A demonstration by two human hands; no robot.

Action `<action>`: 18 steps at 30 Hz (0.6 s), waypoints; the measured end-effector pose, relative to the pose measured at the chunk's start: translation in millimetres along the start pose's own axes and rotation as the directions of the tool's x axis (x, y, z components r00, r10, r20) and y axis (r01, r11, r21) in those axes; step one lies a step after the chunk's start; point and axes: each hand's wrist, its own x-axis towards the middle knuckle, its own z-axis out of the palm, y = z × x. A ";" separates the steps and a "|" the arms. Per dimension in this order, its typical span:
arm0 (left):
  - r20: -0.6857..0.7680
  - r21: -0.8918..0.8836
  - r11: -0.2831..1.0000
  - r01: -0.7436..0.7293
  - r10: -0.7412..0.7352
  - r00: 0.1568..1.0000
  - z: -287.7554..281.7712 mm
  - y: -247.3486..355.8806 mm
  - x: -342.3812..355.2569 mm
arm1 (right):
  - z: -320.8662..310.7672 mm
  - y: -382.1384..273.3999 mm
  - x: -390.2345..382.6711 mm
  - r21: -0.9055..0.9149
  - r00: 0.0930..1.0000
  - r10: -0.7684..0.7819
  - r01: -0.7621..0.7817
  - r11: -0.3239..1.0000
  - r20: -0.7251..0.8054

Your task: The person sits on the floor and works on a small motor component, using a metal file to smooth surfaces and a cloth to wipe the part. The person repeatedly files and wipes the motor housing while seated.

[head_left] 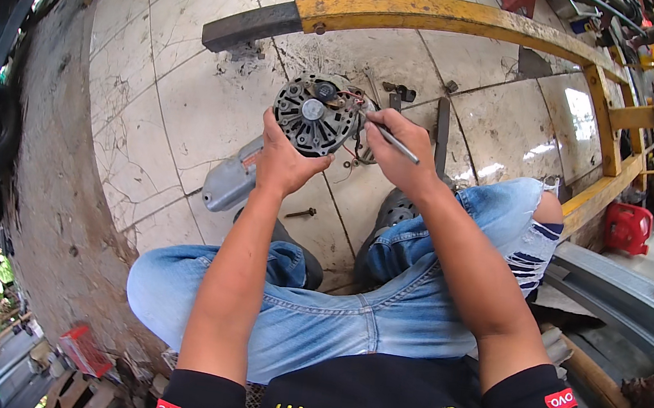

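Observation:
My left hand (288,158) is wrapped round the lower left edge of an alternator (309,136), a round grey housing with slotted vents and a bright centre cap. A black round part and reddish wires (349,95) show at its upper right. My right hand (407,150) is closed on a slim silver rod-shaped tool (397,145). The tool's tip meets the wires at the alternator's right edge; its exact contact is too small to make out. Beneath the alternator lies a grey elongated metal casing (231,179) on the tiles.
A yellow steel frame (419,10) with a dark end arches across the far side. A bolt (301,212) lies between my feet. Dark metal bars (442,132) and small parts rest on the tiled floor. At the right are a red container (628,227) and grey metal rails (622,284).

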 end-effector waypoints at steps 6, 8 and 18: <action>0.074 -0.017 1.000 0.017 -0.016 0.997 -10.8 14.1 1.2 | -1.7 24.2 -5.9 -0.057 0.976 -0.112 0.125 0.991 0.189; 0.056 -0.017 0.999 0.027 -0.026 0.998 -11.1 12.2 0.7 | -4.7 -5.2 -1.6 0.104 0.982 0.139 -0.152 0.983 0.124; 0.071 -0.024 0.999 0.040 -0.038 0.997 -7.1 13.2 1.9 | 0.5 17.6 -5.4 -0.035 0.988 -0.122 0.126 0.991 0.097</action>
